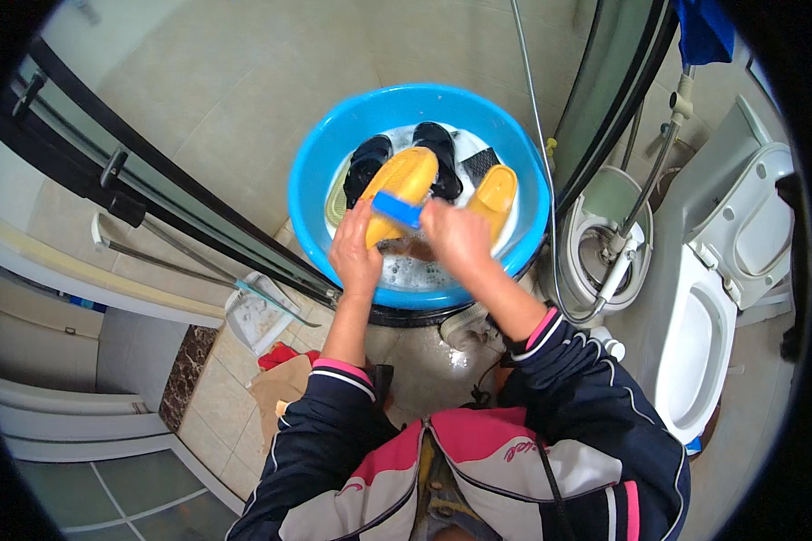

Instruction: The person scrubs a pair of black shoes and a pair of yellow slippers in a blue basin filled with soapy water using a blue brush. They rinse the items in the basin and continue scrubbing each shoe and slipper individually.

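A black-framed glass door (81,126) slants down on the left of the blue basin (528,203), which serves as the landmark here. Well to the basin's right stands a white toilet (699,334) with its lid raised. The basin itself is wide and round, and it holds sudsy water (415,273) with several pieces of footwear in it. Just to the basin's right is a pale green and white mop bucket (642,275) with a round metal basket inside; a mop handle leans over it. A white dustpan (254,323) lies on the tiles to the basin's lower left.

Within the basin, two dark shoes (367,164) sit toward the far side. One yellow slipper (410,176) is tilted over the middle of the basin, in the person's grip; its mate, a second yellow slipper (494,194), leans by the basin's right wall. A pale green sole (336,198) shows along the basin's left wall, and a small black textured piece (480,163) lies near its far right.

The person's left hand (356,252), over the basin's near left part, is clamped on the slipper's edge, its fingertips partly hidden. The right hand (456,236), over the basin's centre, has its fingers closed around a blue scrubber (397,209), blurred and crossing the slipper's upper face.
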Demonstrator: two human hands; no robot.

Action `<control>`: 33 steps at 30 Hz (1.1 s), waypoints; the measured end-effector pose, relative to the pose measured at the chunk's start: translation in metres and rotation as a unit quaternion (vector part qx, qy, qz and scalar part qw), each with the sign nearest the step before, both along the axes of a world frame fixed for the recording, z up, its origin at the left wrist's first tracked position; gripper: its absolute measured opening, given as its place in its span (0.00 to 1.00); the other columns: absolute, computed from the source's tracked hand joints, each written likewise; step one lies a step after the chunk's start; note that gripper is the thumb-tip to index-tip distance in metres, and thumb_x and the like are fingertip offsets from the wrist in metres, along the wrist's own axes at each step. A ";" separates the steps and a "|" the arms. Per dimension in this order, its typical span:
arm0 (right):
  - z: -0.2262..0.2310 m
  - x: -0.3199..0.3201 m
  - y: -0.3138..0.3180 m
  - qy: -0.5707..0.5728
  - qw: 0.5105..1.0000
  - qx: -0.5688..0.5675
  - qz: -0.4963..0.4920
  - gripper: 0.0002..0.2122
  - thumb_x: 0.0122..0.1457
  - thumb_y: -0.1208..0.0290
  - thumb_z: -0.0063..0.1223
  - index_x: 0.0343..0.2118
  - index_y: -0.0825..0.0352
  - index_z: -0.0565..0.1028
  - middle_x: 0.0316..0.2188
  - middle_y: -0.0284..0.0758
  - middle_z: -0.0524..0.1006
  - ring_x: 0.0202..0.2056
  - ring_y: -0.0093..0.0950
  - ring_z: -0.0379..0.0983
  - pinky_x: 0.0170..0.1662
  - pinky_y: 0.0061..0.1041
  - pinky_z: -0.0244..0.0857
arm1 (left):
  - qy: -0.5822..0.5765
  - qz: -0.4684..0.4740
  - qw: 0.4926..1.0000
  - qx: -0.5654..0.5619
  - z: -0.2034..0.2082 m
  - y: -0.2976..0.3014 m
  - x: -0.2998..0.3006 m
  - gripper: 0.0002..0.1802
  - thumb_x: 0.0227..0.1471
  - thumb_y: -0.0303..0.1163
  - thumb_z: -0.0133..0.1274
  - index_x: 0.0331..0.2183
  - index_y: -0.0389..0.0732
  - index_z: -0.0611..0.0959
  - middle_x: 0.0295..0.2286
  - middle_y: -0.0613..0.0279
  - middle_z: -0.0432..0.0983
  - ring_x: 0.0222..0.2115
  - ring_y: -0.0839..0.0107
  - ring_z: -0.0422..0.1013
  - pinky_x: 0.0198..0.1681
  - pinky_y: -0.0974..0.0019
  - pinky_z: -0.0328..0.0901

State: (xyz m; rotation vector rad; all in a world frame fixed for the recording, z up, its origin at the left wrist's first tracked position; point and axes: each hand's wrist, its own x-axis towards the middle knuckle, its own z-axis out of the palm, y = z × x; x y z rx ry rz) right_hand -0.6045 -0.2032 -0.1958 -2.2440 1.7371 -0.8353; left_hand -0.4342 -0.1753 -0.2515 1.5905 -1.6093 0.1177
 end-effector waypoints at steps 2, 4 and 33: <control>-0.006 0.004 0.000 0.001 1.000 -0.011 -0.001 0.15 0.59 0.62 0.39 0.22 0.63 0.74 0.17 0.46 0.75 0.22 0.45 0.75 0.28 0.46 0.68 | -0.020 0.012 1.000 -0.020 0.002 0.002 -0.005 0.38 0.34 0.13 0.44 0.50 0.50 0.75 0.48 0.60 0.71 0.50 0.54 0.66 0.54 0.58 0.60; 0.001 -0.012 -0.016 0.024 0.998 -0.048 -0.030 0.15 0.59 0.63 0.38 0.21 0.63 0.74 0.18 0.45 0.76 0.24 0.45 0.75 0.28 0.46 0.68 | -0.024 0.012 0.999 -0.017 0.004 0.004 -0.006 0.38 0.34 0.13 0.44 0.51 0.50 0.74 0.49 0.61 0.71 0.51 0.54 0.65 0.56 0.57 0.58; -0.046 -0.102 -0.076 -0.719 0.541 0.392 0.190 0.09 0.59 0.65 0.51 0.24 0.57 0.66 0.11 0.20 0.56 0.10 0.13 0.46 0.14 0.15 0.41 | 0.773 -0.285 0.535 0.188 0.002 -0.013 0.001 0.30 0.57 0.35 0.50 0.57 0.38 0.60 0.51 0.51 0.67 0.48 0.58 0.69 0.47 0.55 0.69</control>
